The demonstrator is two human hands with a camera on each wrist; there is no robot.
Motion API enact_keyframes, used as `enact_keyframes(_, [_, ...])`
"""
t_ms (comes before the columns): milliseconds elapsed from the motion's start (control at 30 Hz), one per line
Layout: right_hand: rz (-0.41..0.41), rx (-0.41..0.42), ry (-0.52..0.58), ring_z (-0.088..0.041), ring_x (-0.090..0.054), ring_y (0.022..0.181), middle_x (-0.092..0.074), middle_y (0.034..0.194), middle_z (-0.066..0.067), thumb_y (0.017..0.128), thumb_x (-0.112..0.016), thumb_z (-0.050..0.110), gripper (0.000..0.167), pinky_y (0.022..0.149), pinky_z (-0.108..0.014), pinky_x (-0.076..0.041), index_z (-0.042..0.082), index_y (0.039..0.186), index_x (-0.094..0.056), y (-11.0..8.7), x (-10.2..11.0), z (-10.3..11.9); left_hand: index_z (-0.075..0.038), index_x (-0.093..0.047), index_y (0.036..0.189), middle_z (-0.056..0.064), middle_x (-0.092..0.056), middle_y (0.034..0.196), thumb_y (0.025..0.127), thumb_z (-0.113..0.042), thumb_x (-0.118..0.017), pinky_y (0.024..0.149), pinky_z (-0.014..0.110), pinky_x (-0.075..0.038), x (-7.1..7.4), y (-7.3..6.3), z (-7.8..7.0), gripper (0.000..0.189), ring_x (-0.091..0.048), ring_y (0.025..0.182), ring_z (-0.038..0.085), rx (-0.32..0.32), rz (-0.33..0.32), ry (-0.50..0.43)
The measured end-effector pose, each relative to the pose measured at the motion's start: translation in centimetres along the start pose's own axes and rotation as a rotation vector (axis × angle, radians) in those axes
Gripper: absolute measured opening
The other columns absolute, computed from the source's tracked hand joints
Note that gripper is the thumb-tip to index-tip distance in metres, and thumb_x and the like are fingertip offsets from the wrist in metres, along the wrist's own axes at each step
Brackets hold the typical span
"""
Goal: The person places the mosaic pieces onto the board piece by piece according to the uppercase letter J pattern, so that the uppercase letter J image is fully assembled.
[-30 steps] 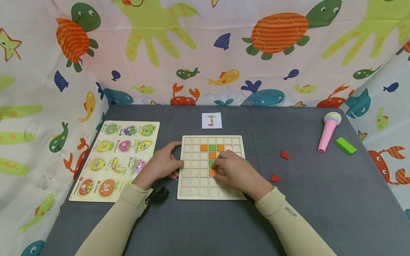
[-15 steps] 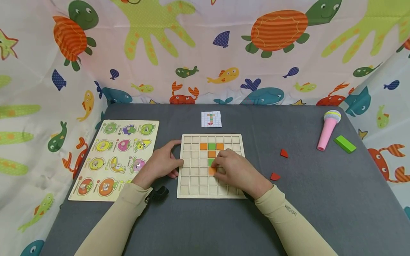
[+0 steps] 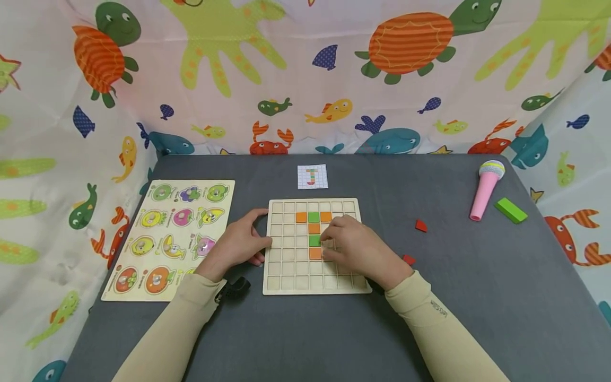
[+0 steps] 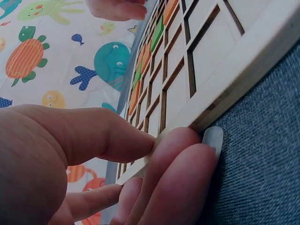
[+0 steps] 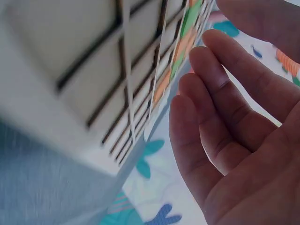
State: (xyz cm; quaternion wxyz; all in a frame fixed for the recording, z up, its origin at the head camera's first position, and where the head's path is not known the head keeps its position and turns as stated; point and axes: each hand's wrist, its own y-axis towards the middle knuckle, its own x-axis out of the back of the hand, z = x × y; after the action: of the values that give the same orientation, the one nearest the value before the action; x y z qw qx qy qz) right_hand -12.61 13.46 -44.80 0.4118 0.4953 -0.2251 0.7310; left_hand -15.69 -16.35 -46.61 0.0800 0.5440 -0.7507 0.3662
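Observation:
In the head view a pale wooden grid board lies on the table. Orange and green squares sit in its cells: a row of three, with more running down from the middle one. At the board's left edge my left hand grips the rim. The left wrist view shows the thumb on top and curled fingertips against the side. My right hand hovers over the board's right half, beside the lowest orange square. Its fingers are loosely bent, with nothing held, in the right wrist view.
A small card with a coloured pattern lies behind the board. At left is a fruit puzzle board. Two red pieces, a pink toy microphone and a green block lie to the right. A printed curtain surrounds the table.
My right hand has drawn back slightly to the right from the column of squares, uncovering more of the lower green and orange ones. The left hand stays at the board's edge.

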Motion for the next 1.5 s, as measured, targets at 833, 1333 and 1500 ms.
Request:
enact_keyframes(833, [-0.045, -0.235, -0.083, -0.033, -0.067, 0.108, -0.075, 0.113, -0.012, 0.090, -0.080, -0.003, 0.031, 0.096, -0.059, -0.060, 0.008, 0.118, -0.081, -9.1, 7.6, -14.3, -0.027, -0.039, 0.165, 0.014, -0.070, 0.089, 0.094, -0.019, -0.075, 0.057, 0.035, -0.065, 0.0, -0.1, 0.3, 0.079, -0.075, 0.060, 0.023, -0.018, -0.014, 0.011])
enact_keyframes(1333, [-0.038, -0.243, -0.071, -0.034, -0.065, 0.110, -0.073, 0.114, -0.013, 0.089, -0.083, 0.000, 0.030, 0.099, -0.060, -0.057, 0.006, 0.119, -0.080, -8.6, 6.9, -15.3, -0.027, -0.040, 0.165, 0.014, -0.070, 0.087, 0.093, -0.018, -0.074, 0.056, 0.036, -0.065, -0.1, -0.2, 0.2, 0.080, -0.074, 0.059, 0.023, -0.035, -0.021, 0.003])
enact_keyframes(1500, [-0.009, -0.262, -0.068, -0.036, -0.065, 0.111, -0.073, 0.115, -0.014, 0.091, -0.082, 0.003, 0.028, 0.101, -0.061, -0.056, 0.005, 0.118, -0.080, -8.1, 6.7, -15.2, -0.028, -0.040, 0.165, 0.013, -0.069, 0.088, 0.093, -0.018, -0.074, 0.056, 0.035, -0.064, -0.1, -0.1, 0.2, 0.080, -0.074, 0.059, 0.023, -0.030, -0.022, 0.009])
